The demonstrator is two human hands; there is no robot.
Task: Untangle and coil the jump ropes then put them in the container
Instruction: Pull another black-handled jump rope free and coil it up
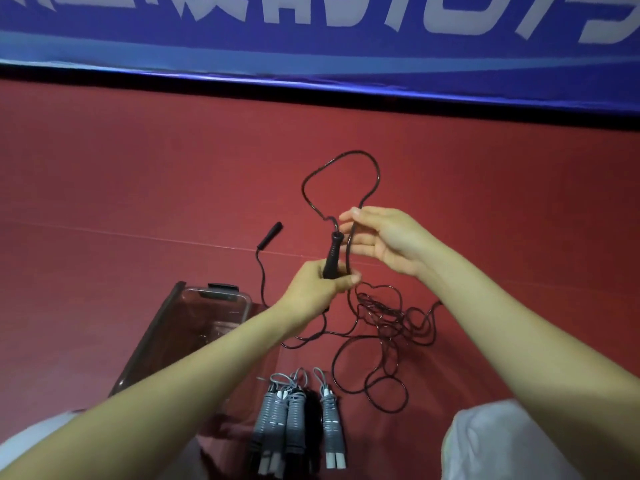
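Clear container (149,341) far left on red floor (104,202), open-topped, close by the knee. Parked within reach for drop-in, most likely. Contents hard to read through the plastic.

Loose black handle (270,233) just beyond it, flat on the floor, cord trailing back toward the mess. Free end, not yet dealt with.

Left hand (317,284) clamped around the base of the other black handle (333,249), held upright off the floor. Looks like the anchor for winding.

Bottom centre: grey coiled ropes (298,420), wrapped tight, side by side just right of the container, not in it. Coiled but not stowed, by the look of it.

Rope loop (353,152) rising out of the held handle, arcing back down to right hand (388,240). Fingers straight and spread, strand crossing them, no clear pinch visible. Probably feeding slack for a first turn. Hands near each other, not touching.

Black tangle (388,327) on the floor under the right wrist, knotted, well short of coilable.

Blue banner (311,46) along the back: large white lettering, cropped at the top edge, unreadable. No legible brand marks elsewhere.
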